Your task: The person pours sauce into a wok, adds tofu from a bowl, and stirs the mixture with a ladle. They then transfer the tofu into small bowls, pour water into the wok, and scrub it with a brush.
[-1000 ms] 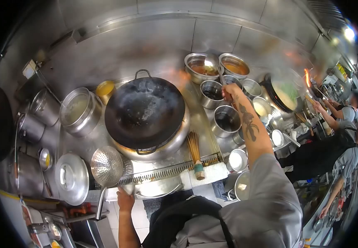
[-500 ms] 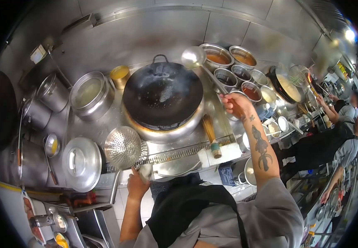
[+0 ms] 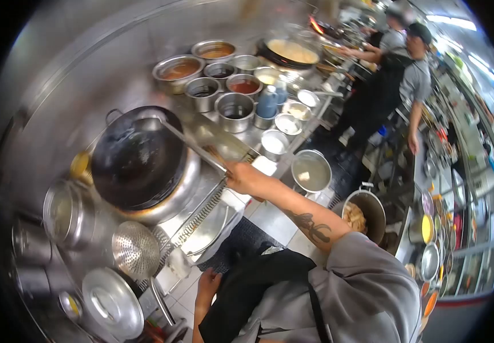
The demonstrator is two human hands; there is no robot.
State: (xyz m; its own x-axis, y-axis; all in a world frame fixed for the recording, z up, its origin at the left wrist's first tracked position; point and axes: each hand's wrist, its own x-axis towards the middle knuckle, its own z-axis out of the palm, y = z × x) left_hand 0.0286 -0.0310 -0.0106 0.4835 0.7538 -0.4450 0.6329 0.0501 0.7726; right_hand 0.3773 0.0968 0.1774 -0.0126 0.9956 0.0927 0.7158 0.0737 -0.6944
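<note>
My right hand [image 3: 244, 179] is wrapped round the long handle of a ladle [image 3: 195, 146]. The ladle's bowl sits over the far right part of a dark wok [image 3: 133, 166] on the burner. Down by the black apron [image 3: 252, 288], my left hand [image 3: 207, 283] hangs with loosely bent fingers and nothing visible in it. A crumpled white cloth [image 3: 178, 263] lies on the stove's front edge, just beyond that hand and apart from it. Left of the cloth rests a perforated strainer [image 3: 135, 250], its handle pointing towards me.
Metal pots of sauces, one holding red sauce [image 3: 245, 84], stand beyond my right arm. A metal lid [image 3: 113, 303] lies at the front left. A stockpot [image 3: 364, 214] and a pot [image 3: 311, 171] are at right. A co-worker [image 3: 398, 86] stands further along.
My view has turned right. The ladle has come from above the sauce pots to over the wok. My left hand has drawn away from the cloth towards my body.
</note>
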